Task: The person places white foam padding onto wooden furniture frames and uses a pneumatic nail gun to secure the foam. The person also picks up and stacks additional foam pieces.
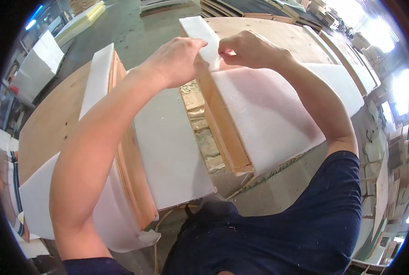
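Observation:
Ahead of me on the right lies a curved plywood frame (268, 34) partly covered in white foam. A narrow white foam strip (197, 28) runs along its inner edge, and a larger white foam sheet (264, 98) drapes over its near part. My left hand (174, 59) is closed at the left edge of this strip, fingertips on the foam and the thumb side by the wooden side board (220, 126). Just right of it, my right hand (252, 49) is curled in a pinch where strip and sheet meet. The foam between its fingertips is mostly hidden.
A matching plywood frame (53, 103) with foam stands on the left, partly behind my left forearm. Between the two lies a white panel (167, 142), beside a gap showing rough wooden pieces (195, 101). Stacked white sheets (37, 68) stand at far left, boards (222, 8) at the back.

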Available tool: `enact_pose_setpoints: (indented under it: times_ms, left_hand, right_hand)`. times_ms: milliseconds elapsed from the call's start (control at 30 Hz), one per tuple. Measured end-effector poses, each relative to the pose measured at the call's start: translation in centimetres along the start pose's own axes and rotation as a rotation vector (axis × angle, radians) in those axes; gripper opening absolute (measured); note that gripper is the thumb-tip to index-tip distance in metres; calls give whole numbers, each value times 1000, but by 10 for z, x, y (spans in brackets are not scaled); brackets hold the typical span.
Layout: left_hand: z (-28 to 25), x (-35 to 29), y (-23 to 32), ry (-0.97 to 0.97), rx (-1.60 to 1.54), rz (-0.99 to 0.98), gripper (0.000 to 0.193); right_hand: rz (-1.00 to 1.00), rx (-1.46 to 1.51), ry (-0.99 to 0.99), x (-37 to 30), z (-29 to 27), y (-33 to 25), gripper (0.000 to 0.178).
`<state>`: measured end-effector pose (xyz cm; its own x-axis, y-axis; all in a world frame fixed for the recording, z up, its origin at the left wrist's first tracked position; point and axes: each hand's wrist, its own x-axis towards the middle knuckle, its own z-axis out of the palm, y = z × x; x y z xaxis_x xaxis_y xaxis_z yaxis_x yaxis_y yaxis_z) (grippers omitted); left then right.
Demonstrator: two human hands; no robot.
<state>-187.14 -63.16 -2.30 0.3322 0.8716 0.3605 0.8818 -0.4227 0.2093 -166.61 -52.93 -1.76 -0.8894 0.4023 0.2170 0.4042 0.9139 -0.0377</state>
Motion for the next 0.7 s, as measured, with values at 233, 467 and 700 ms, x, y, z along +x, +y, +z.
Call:
enact_pose_setpoints:
  times_ms: [233,467,700]
  left_hand:
    - [13,29,17,-237,-16,-136,33]
    - [14,29,0,73,-155,-8,20]
    - [33,17,4,-71,34,242,13]
  right_hand:
    - [80,71,33,6,-3,9,15]
    - [103,159,121,8,-19,0,14]
    - [-217,-8,85,-22,3,7,12]
